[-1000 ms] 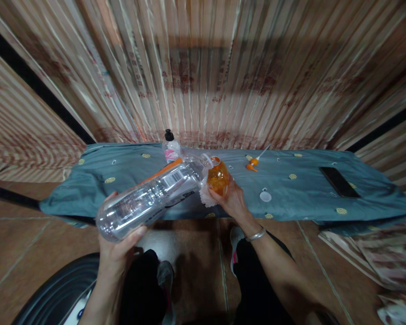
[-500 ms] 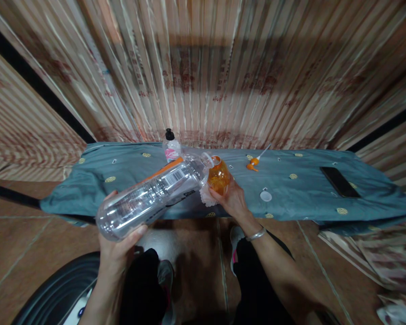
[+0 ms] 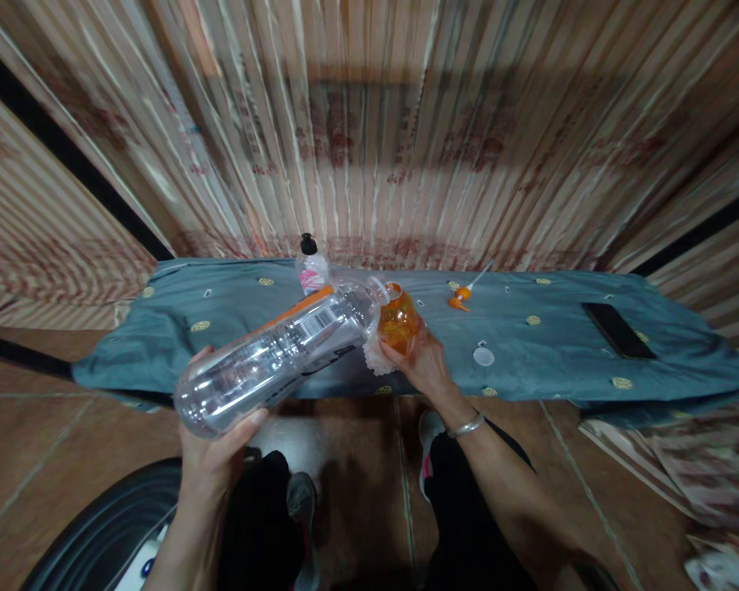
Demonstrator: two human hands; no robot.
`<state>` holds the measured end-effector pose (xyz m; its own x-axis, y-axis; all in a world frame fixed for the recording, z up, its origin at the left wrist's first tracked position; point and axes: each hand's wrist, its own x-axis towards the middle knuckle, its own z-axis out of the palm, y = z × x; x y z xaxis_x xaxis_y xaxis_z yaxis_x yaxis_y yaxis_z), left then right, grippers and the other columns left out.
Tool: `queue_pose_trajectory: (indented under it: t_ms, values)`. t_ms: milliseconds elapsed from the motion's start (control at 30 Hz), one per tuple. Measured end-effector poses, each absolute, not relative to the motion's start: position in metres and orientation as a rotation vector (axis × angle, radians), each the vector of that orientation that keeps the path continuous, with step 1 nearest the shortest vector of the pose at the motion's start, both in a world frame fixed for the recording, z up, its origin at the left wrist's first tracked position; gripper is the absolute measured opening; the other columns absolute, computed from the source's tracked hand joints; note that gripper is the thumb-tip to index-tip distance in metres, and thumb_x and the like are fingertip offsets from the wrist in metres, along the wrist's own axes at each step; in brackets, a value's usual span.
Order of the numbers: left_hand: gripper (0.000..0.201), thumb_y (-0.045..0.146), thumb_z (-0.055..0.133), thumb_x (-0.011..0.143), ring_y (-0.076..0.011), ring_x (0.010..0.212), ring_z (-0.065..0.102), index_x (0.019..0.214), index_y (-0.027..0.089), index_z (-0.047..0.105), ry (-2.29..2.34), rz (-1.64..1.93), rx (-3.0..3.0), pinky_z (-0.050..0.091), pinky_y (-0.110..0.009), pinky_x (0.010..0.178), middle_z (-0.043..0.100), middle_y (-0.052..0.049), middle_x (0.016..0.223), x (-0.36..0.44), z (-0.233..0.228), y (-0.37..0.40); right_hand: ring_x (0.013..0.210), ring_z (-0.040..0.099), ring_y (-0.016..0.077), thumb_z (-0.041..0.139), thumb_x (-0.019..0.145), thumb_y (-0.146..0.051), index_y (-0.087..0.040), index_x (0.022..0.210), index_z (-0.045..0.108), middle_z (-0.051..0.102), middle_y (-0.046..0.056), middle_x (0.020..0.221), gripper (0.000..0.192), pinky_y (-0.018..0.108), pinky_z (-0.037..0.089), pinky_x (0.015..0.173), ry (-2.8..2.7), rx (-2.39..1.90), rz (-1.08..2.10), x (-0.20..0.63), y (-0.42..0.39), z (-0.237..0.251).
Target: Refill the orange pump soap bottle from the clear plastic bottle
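Observation:
My left hand is closed around the lower end of a large clear plastic bottle with an orange and white label. The bottle tilts, its neck to the upper right, at the mouth of a small orange see-through bottle. My right hand grips that orange bottle, which leans slightly toward the large one. Whether liquid passes between them I cannot tell. A pale scalloped cloth or paper lies just under the orange bottle. An orange pump head with a tube rests on the cloth-covered bench to the right.
The bench's blue-green cloth bears a white round cap and a black phone. Behind the large bottle stands a clear bottle with a black top. Striped curtains hang behind. A black round tub sits on the floor at left.

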<state>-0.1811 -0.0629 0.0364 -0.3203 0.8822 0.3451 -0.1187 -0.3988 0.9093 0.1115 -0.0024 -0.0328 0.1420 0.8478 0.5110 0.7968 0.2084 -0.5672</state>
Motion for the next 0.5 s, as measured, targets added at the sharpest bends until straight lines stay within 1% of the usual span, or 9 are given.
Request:
queue_pose_trajectory:
  t_ms: [233, 367, 500]
  values:
    - [0.089, 0.016, 0.09, 0.045, -0.0193, 0.105, 0.066, 0.128, 0.034, 0.065, 1.074, 1.783, 1.19, 0.053, -0.033, 0.099, 0.069, -0.001, 0.12, -0.1818, 0.0363, -0.0632, 0.104, 0.071, 0.0341, 0.066, 0.084, -0.055, -0.013, 0.141, 0.043, 0.071, 0.018, 0.116, 0.074, 0.049, 0.059, 0.087, -1.642, -1.562, 0.065, 0.113, -0.0018, -0.0354]
    - [0.087, 0.016, 0.09, 0.045, -0.0179, 0.103, 0.066, 0.127, 0.034, 0.066, 1.078, 1.801, 1.197, 0.052, -0.03, 0.098, 0.069, 0.001, 0.117, -0.1809, 0.0382, -0.0634, 0.105, 0.071, 0.0339, 0.066, 0.085, -0.054, -0.013, 0.142, 0.042, 0.072, 0.018, 0.116, 0.074, 0.049, 0.059, 0.088, -1.642, -1.557, 0.062, 0.1125, -0.0018, -0.0356]
    - [0.087, 0.016, 0.091, 0.045, -0.0176, 0.103, 0.066, 0.126, 0.035, 0.066, 1.073, 1.798, 1.193, 0.053, -0.03, 0.098, 0.069, 0.001, 0.118, -0.1804, 0.0375, -0.0632, 0.106, 0.071, 0.0336, 0.068, 0.084, -0.051, -0.013, 0.141, 0.042, 0.071, 0.018, 0.117, 0.074, 0.048, 0.059, 0.088, -1.638, -1.541, 0.061, 0.1121, -0.002, -0.035]
